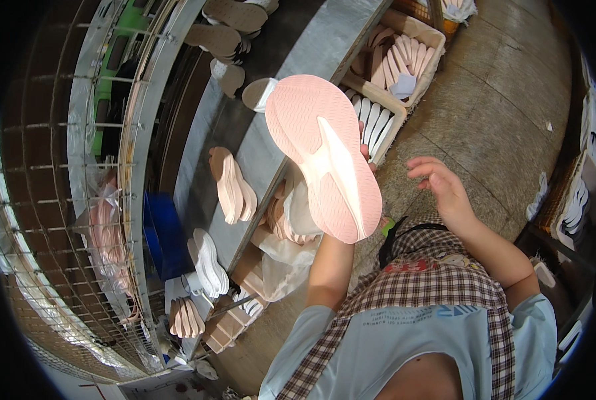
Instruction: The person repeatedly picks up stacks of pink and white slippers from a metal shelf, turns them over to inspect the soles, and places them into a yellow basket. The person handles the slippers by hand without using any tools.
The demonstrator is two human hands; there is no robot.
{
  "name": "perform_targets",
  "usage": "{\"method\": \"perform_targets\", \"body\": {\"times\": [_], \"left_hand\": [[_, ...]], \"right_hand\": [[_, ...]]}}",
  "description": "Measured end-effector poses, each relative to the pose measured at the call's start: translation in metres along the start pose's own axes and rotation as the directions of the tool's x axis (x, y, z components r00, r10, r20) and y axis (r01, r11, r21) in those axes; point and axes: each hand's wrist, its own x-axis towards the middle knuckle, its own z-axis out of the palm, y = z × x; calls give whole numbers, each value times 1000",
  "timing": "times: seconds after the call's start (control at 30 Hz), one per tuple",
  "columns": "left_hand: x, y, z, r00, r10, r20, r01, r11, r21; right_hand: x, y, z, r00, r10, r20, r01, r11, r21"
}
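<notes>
A pink shoe sole [301, 123] with a white curved band along its lower half is raised before me, its ridged tread toward my view. My left hand [365, 143] grips it from behind; only a few fingertips show at its right edge, and the rest is hidden by the sole. To the right, apart from the sole, my right hand [441, 187] is in the air with nothing in it, its fingers loosely bent and apart. On the metal bench [258, 157] to the left lie stacked pale pink soles [231, 187] and white soles [209, 267].
Crates [437, 57] of pink and white soles stand beyond the bench. Grey-brown insoles [218, 41] lie at its far end. A blue bin [165, 233] and wire mesh [51, 200] are at left. Plastic sheeting [285, 263] drapes a crate below. Racked white soles [575, 207] line the right.
</notes>
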Motion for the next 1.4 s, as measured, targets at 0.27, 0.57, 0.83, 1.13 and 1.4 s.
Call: {"method": "perform_targets", "body": {"times": [0.27,0.57,0.83,1.13,1.4], "left_hand": [[-40,6,34,819,443,-364,-312,877,365],[-205,120,136,463,883,76,-157,-2,988],[-348,365,114,164,898,-409,266,359,894],[-338,436,59,258,651,-714,644,435,629],[-211,381,143,386,914,126,868,-406,286]], "right_hand": [[6,23,33,990,132,43,-136,984,117],[9,56,61,946,321,35,-323,943,85],[4,84,89,917,397,-40,-393,915,93],[-15,84,91,902,402,-159,-390,915,106],[-19,86,44,926,364,-104,-347,926,148]]}}
